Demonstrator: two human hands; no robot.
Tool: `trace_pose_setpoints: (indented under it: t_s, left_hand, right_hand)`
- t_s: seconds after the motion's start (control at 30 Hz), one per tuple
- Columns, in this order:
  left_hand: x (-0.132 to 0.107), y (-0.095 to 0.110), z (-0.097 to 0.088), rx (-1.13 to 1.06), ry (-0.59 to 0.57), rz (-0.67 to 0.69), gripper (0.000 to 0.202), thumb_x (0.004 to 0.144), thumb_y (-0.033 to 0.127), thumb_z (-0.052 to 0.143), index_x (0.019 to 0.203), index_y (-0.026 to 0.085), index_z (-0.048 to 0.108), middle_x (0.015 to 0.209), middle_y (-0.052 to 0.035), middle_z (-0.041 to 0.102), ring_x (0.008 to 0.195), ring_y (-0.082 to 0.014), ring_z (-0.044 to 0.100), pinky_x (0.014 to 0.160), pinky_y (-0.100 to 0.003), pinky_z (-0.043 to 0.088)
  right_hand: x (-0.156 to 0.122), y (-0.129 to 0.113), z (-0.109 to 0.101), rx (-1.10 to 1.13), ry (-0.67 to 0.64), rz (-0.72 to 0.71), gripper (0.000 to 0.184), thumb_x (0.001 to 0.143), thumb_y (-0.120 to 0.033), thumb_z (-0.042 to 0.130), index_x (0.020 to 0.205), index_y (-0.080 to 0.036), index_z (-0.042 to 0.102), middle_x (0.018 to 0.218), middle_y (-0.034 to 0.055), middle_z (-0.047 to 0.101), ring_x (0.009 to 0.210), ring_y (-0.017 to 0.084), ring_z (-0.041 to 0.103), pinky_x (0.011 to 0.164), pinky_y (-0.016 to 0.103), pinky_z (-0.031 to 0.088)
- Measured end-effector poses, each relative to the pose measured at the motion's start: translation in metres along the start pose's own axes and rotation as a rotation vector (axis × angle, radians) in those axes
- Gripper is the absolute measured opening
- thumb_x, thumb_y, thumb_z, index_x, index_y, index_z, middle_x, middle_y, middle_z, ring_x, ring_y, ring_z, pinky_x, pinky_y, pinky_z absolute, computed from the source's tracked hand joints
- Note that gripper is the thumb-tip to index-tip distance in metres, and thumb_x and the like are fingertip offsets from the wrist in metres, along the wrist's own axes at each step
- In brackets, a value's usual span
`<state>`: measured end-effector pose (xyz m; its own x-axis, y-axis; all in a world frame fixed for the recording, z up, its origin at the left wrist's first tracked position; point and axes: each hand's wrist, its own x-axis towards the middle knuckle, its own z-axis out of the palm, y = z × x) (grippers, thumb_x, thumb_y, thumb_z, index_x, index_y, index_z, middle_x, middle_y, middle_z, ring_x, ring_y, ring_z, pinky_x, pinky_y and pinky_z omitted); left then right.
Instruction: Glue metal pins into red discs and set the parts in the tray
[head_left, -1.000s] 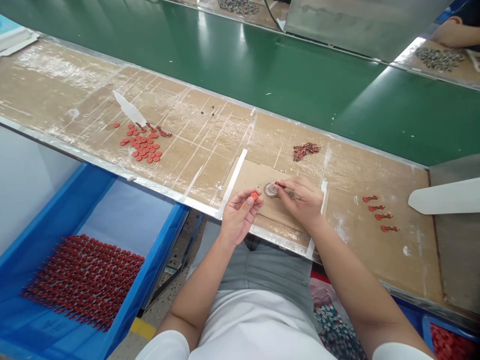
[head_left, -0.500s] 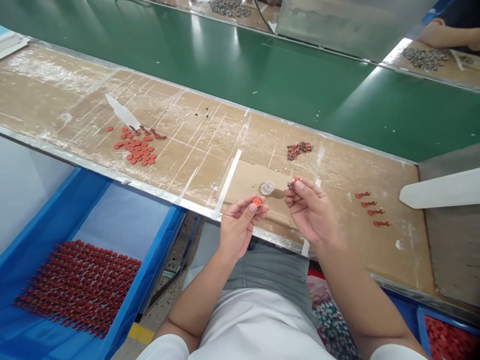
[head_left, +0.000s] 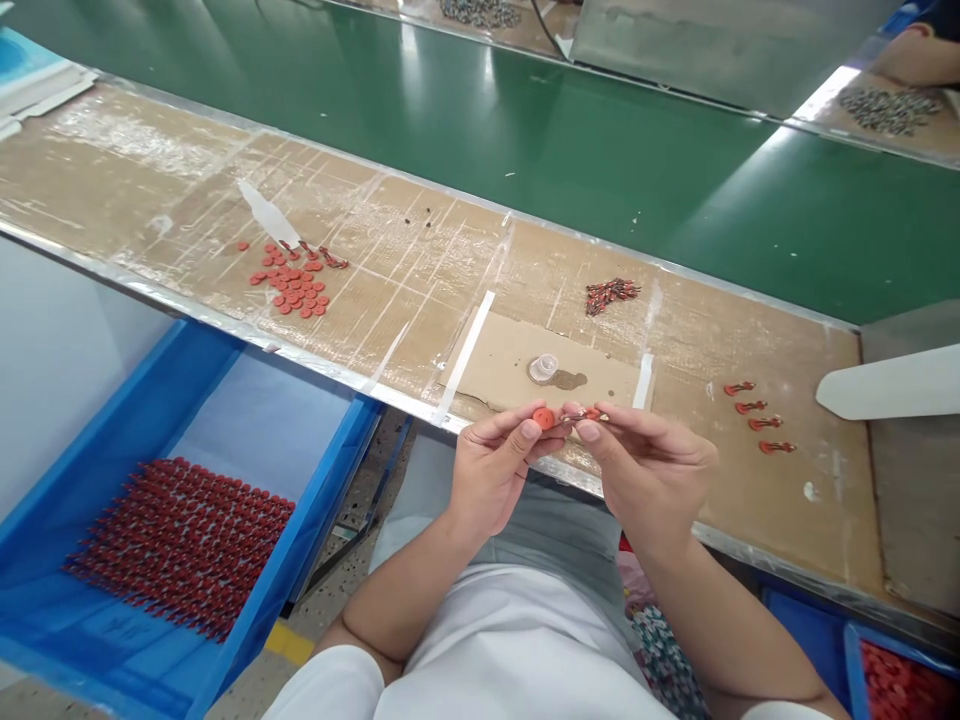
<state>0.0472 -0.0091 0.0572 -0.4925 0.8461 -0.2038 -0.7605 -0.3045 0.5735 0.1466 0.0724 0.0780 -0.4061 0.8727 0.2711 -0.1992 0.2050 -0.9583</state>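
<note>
My left hand [head_left: 495, 462] pinches a round red disc base [head_left: 544, 419] between thumb and fingers. My right hand [head_left: 651, 462] is closed on a small red and dark figurine [head_left: 592, 414], held lengthwise with one end toward the disc. The two pieces are close together over the table's front edge; whether they touch I cannot tell. Just beyond my hands, a small clear cup [head_left: 543, 368] stands on a cardboard sheet [head_left: 480, 350], with a brown wet stain beside it. A pile of loose figurines [head_left: 611, 294] lies farther back.
Loose red discs [head_left: 296, 287] lie on the left near a white strip [head_left: 268, 212]. Several figurines on bases [head_left: 765, 423] lie at right by a white board [head_left: 892, 381]. A blue bin [head_left: 169, 385] holds rows of red pieces. A green conveyor [head_left: 450, 120] runs behind; a co-worker's arm [head_left: 919, 58] shows.
My right hand has come down and toward my left, bringing the figurine up to the disc. Both hands sit a little nearer my body, and the view has shifted slightly.
</note>
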Motion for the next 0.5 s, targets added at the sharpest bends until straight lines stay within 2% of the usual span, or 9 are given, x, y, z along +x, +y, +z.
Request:
trace_pose_setpoints:
  t_s: [0.23, 0.5]
  left_hand:
    - [-0.0005, -0.0022, -0.0019, -0.001, 0.009, 0.0, 0.019, 0.078, 0.031, 0.08, 0.096, 0.025, 0.08, 0.098, -0.0061, 0.079, 0.094, -0.0227, 0.076, 0.085, -0.033, 0.062]
    - [0.0004, -0.0036, -0.0025, -0.009, 0.057, -0.005, 0.021, 0.074, 0.032, 0.083, 0.094, 0.023, 0.08, 0.097, -0.0072, 0.079, 0.1, -0.0271, 0.074, 0.094, -0.042, 0.06]
  right_hand:
    - [-0.0037, 0.0026, -0.0003, -0.182, 0.011, -0.151, 0.033, 0.072, -0.013, 0.083, 0.098, -0.033, 0.078, 0.096, -0.0003, 0.079, 0.083, 0.022, 0.077, 0.078, 0.038, 0.068]
    - [-0.0028, 0.0072, -0.0006, -0.228, -0.026, -0.215, 0.037, 0.074, -0.011, 0.082, 0.102, -0.035, 0.077, 0.099, -0.0017, 0.078, 0.086, 0.023, 0.077, 0.081, 0.04, 0.068]
